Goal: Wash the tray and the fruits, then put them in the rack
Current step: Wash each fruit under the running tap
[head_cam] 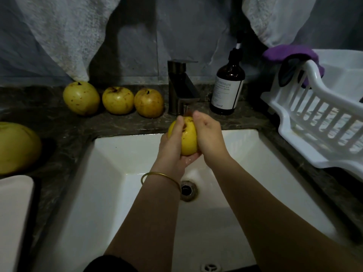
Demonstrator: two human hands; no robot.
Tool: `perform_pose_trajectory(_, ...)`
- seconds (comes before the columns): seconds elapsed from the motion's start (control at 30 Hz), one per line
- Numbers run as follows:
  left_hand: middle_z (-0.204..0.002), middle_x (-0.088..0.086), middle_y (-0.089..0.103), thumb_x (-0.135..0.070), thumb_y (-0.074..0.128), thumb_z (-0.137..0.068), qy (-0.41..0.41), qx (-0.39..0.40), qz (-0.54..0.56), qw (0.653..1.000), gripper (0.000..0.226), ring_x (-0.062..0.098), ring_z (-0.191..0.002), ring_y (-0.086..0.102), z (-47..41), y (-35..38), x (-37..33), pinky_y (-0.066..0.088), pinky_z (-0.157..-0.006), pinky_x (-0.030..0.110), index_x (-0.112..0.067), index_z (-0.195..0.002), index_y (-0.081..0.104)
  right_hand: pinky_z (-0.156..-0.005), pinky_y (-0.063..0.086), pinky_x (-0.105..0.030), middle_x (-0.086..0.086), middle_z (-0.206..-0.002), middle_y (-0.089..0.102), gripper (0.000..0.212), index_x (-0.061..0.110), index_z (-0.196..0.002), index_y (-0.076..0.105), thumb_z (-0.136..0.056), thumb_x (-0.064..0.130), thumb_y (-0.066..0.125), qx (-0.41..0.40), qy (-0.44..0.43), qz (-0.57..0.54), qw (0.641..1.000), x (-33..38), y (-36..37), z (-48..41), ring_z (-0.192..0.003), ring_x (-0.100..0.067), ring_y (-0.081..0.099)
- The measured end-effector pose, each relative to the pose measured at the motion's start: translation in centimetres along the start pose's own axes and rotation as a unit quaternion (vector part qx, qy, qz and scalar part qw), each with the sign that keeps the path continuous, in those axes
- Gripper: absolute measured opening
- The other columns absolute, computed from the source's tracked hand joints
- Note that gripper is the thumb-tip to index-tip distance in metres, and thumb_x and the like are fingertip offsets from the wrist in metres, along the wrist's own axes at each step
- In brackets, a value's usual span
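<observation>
A yellow apple (189,137) is held under the running tap (181,89), over the white sink (117,163). My left hand (170,146) cups it from below and the left, thumb curled over its top. My right hand (209,137) wraps its right side. Three more yellow apples (81,98) (117,100) (148,103) sit in a row on the dark counter left of the tap. A larger yellow fruit (17,148) lies at the far left edge. The white rack (314,118) stands on the counter to the right. A white tray edge (15,213) shows at the lower left.
A brown soap pump bottle (227,83) stands right of the tap. A purple cloth (292,55) hangs over the rack's back corner. Grey towels (64,36) hang against the wall behind. The drain (188,190) sits in the middle of the sink.
</observation>
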State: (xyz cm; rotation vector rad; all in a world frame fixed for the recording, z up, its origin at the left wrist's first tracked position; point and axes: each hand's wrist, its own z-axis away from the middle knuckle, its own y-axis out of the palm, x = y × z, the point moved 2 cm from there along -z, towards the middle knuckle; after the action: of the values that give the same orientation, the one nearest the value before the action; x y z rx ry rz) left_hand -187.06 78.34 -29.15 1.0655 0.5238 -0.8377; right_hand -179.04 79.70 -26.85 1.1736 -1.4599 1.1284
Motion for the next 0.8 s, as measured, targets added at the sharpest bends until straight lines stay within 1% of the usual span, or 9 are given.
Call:
perform_pose_trajectory(0.1,-0.107,0.005,0.063,-0.053,0.052,-0.09,-0.048,0.053,0.141,0.987,0.042,0.019,-0.095,0.062,0.2,0.2,0.0,0.054,-0.078,0.04,-0.017,-0.11,0.057,-0.099,0.041,-0.038,-0.003,-0.12,0.057,0.025,0.02,-0.117,0.063,-0.097,0.027,0.05,0.029,-0.162,0.186,0.969,-0.5,1.4,0.7,-0.114,-0.02,0.049)
perform_pose_trajectory(0.17,-0.091,-0.005,0.058,-0.05,0.035,-0.098,-0.018,0.078,0.128,0.989,0.034,0.008,-0.08,0.057,0.0,0.0,0.1,0.046,-0.091,0.033,-0.022,-0.093,0.053,-0.1,0.034,-0.032,-0.003,-0.134,0.053,0.03,0.02,-0.119,0.065,-0.097,0.024,0.045,0.031,-0.272,0.285,0.919,-0.7,2.1,1.2,-0.119,-0.022,0.043)
perform_pose_trajectory(0.2,-0.086,-0.007,0.055,-0.05,0.03,-0.099,-0.001,0.068,0.087,0.994,0.035,0.006,-0.074,0.054,-0.1,-0.1,0.0,0.046,-0.087,0.03,-0.024,-0.088,0.051,-0.099,0.033,-0.033,-0.005,-0.134,0.053,0.033,0.018,-0.118,0.065,-0.096,0.024,0.041,0.026,-0.291,0.31,0.905,-0.7,2.2,1.3,-0.118,-0.024,0.044)
perform_pose_trajectory(0.3,-0.092,-0.004,0.059,-0.049,0.041,-0.096,0.04,0.028,-0.002,0.999,0.031,0.008,-0.073,0.057,-0.2,0.0,-0.3,0.049,-0.063,0.026,-0.022,-0.102,0.056,-0.09,0.037,-0.034,-0.01,-0.123,0.054,0.042,0.016,-0.122,0.059,-0.096,0.031,0.03,-0.005,-0.23,0.327,0.917,-0.5,2.1,1.1,-0.108,-0.026,0.049)
perform_pose_trajectory(0.37,-0.109,0.001,0.062,-0.046,0.058,-0.089,0.043,-0.003,-0.003,0.999,0.04,0.015,-0.087,0.063,-0.1,0.2,-0.2,0.053,-0.066,0.032,-0.024,-0.121,0.052,-0.082,0.038,-0.033,-0.008,-0.116,0.054,0.034,0.017,-0.116,0.056,-0.099,0.032,0.031,-0.022,-0.134,0.277,0.951,-0.4,1.5,0.8,-0.1,-0.021,0.051)
perform_pose_trajectory(0.47,-0.113,0.006,0.059,-0.045,0.066,-0.084,0.041,0.003,-0.021,0.999,0.046,0.024,-0.098,0.063,0.1,0.5,0.0,0.057,-0.074,0.044,-0.026,-0.123,0.049,-0.085,0.045,-0.036,-0.001,-0.109,0.058,0.026,0.024,-0.112,0.055,-0.096,0.041,0.044,-0.011,0.014,0.091,0.996,-0.5,0.2,0.0,-0.099,-0.016,0.056)
perform_pose_trajectory(0.53,-0.113,0.007,0.061,-0.049,0.066,-0.082,0.016,0.005,-0.013,1.0,0.049,0.026,-0.096,0.064,0.1,0.5,-0.1,0.058,-0.072,0.043,-0.024,-0.121,0.052,-0.088,0.051,-0.038,-0.001,-0.115,0.059,0.034,0.027,-0.118,0.056,-0.091,0.048,0.054,0.038,0.092,-0.04,0.994,-0.7,-0.4,-0.2,-0.102,-0.017,0.06)
perform_pose_trajectory(0.67,-0.1,0.015,0.066,-0.063,0.057,-0.081,-0.078,-0.017,0.079,0.994,0.057,0.03,-0.079,0.067,0.7,0.2,-0.4,0.059,-0.059,0.031,-0.013,-0.108,0.058,-0.089,0.054,-0.041,-0.005,-0.123,0.057,0.035,0.028,-0.119,0.055,-0.088,0.041,0.062,0.112,0.084,-0.099,0.985,-0.8,-0.1,0.0,-0.109,-0.024,0.06)
perform_pose_trajectory(0.8,-0.104,0.019,0.065,-0.059,0.052,-0.086,-0.087,-0.016,0.092,0.992,0.056,0.032,-0.082,0.066,0.8,0.4,-0.5,0.059,-0.053,0.038,-0.01,-0.112,0.057,-0.077,0.051,-0.029,0.002,-0.109,0.057,0.024,0.026,-0.115,0.054,-0.094,0.039,0.052,0.054,0.021,-0.031,0.998,-0.4,-0.1,0.0,-0.098,-0.015,0.058)
